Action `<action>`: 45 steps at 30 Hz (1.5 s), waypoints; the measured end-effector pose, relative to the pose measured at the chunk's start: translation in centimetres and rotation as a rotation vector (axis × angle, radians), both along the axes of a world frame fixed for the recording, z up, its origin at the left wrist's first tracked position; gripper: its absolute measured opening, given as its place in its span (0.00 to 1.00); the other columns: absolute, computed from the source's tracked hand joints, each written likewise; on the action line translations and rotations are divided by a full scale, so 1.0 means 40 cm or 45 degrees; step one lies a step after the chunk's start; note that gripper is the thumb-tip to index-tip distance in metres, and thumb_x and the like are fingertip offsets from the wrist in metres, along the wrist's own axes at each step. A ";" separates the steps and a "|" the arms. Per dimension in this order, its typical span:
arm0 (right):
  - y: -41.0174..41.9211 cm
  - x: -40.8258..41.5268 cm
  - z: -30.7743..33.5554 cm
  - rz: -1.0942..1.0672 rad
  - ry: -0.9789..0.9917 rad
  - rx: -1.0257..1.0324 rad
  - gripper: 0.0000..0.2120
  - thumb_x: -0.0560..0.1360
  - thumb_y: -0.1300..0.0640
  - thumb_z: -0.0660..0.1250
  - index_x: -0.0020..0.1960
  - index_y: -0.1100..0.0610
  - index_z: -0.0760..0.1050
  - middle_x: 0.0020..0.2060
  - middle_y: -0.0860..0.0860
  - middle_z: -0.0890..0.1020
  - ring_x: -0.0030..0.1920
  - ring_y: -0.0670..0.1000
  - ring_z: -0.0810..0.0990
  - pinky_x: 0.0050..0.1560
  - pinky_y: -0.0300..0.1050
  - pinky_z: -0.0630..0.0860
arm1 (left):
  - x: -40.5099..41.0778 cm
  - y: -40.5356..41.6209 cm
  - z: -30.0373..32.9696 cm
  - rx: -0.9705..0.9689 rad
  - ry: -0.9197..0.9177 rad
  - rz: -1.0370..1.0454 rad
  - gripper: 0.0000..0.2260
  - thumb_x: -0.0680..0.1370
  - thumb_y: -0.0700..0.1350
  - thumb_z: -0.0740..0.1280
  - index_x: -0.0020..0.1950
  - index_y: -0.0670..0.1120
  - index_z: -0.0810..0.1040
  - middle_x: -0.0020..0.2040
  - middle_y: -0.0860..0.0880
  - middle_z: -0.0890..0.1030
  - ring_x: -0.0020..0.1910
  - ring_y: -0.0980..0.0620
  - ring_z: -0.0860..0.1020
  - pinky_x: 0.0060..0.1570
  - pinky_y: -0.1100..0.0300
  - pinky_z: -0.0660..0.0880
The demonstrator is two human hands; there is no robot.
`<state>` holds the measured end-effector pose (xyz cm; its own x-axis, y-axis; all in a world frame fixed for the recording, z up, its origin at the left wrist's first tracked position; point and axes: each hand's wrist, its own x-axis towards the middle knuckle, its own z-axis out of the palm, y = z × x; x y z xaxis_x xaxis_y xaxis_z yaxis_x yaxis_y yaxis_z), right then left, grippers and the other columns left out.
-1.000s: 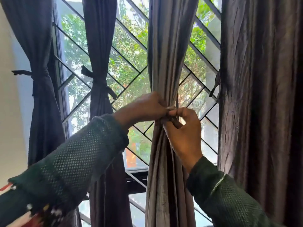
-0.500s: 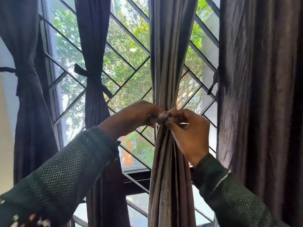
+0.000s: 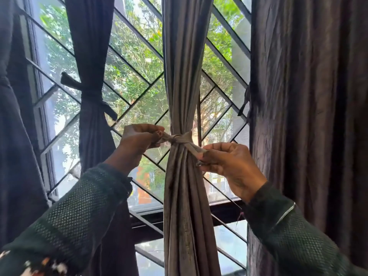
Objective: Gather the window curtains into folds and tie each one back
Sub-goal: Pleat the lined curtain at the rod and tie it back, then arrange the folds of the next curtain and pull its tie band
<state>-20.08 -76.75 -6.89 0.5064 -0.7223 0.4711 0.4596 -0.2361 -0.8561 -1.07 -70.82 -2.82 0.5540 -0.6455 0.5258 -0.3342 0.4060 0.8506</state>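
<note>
A grey middle curtain [image 3: 183,56] hangs gathered into narrow folds, cinched by a fabric tie [image 3: 180,139] knotted around its waist. My left hand [image 3: 139,139] grips the tie's left end, out to the left of the curtain. My right hand [image 3: 229,162] pinches the tie's right end, lower and to the right. Further left, a dark curtain [image 3: 93,56] is bound with its own tie [image 3: 87,92]. A wide curtain at the right [image 3: 308,116] hangs loose, a tie strap [image 3: 246,102] dangling at its left edge.
Behind the curtains is a window with a diagonal metal grille [image 3: 137,76] and green trees outside. Another dark curtain [image 3: 12,136] fills the far left edge. A dark window sill bar [image 3: 147,218] crosses below my hands.
My hands have moved apart from the middle of the curtain, each drawing an end of the tie outward, and the knot now sits tight on the folds.
</note>
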 end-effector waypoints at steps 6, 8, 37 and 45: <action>-0.043 0.004 -0.050 -0.150 0.060 -0.030 0.13 0.70 0.67 0.70 0.52 0.56 0.75 0.44 0.53 0.81 0.44 0.50 0.79 0.42 0.37 0.76 | -0.012 0.006 -0.032 -0.044 -0.103 -0.069 0.09 0.74 0.30 0.65 0.40 0.43 0.79 0.33 0.48 0.82 0.33 0.53 0.78 0.32 0.67 0.76; -0.054 0.007 -0.080 -0.137 0.248 -0.138 0.29 0.66 0.56 0.75 0.64 0.48 0.68 0.54 0.49 0.78 0.55 0.48 0.77 0.45 0.36 0.73 | -0.033 0.020 -0.036 -0.072 -0.235 -0.109 0.07 0.74 0.32 0.66 0.41 0.44 0.79 0.35 0.46 0.81 0.34 0.53 0.77 0.33 0.67 0.75; -0.062 0.046 -0.088 -0.382 0.974 -0.735 0.08 0.73 0.56 0.69 0.52 0.52 0.79 0.45 0.48 0.81 0.45 0.45 0.78 0.49 0.38 0.75 | -0.007 -0.119 -0.025 0.144 -2.041 1.199 0.30 0.56 0.49 0.76 0.58 0.46 0.80 0.75 0.43 0.57 0.73 0.39 0.55 0.66 0.41 0.53; -0.157 -0.091 0.050 -0.657 1.015 -0.909 0.08 0.74 0.59 0.68 0.52 0.58 0.80 0.44 0.53 0.83 0.45 0.49 0.81 0.53 0.41 0.76 | -0.117 -0.228 0.074 0.698 -2.570 0.962 0.25 0.77 0.63 0.55 0.62 0.46 0.75 0.69 0.45 0.70 0.75 0.42 0.47 0.66 0.40 0.30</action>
<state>-23.73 -83.04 -4.88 0.5654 -0.6287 0.5338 -0.4325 -0.7771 -0.4572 -5.74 -79.95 0.13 -0.1847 -0.8761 0.4454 -0.5836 -0.2668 -0.7669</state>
